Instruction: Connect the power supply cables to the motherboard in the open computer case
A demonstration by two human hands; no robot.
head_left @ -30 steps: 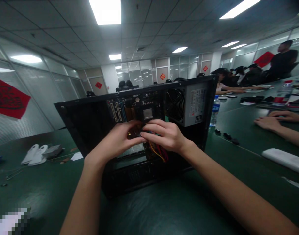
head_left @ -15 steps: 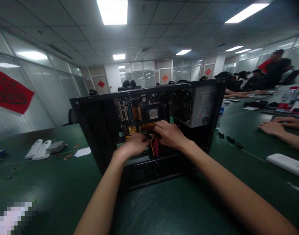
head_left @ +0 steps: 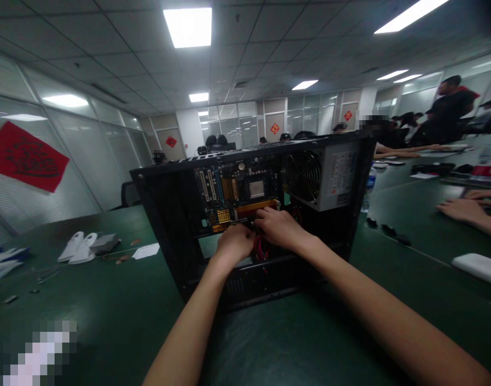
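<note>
A black metal computer case [head_left: 285, 279] is stood upright on the dark green counter [head_left: 245, 343], directly in front of the person, with its open side turned to the near side, presumably so that its inside can be reached by both hands at once. A dark circuit board [head_left: 242, 179] is set against the far wall of the case, and a grey, boxy metal power supply [head_left: 340, 179] with a round black fan grille [head_left: 304, 174] is seated at the upper right, apparently fixed there, since it is held well above the case floor. The left hand [head_left: 236, 241] and the right hand [head_left: 281, 226] are brought close together below the long orange slots [head_left: 258, 208], at a bundle of thin red and dark cables [head_left: 262, 251] seen between them. The left fingers are curled inward and the right fingers are bent down. How far either grip is open cannot be told, because the fingertips are hidden; nor can it be told whether a cable is pinched. The hands are placed side by side, it seems, so that one small spot can be handled from both sides.
</note>
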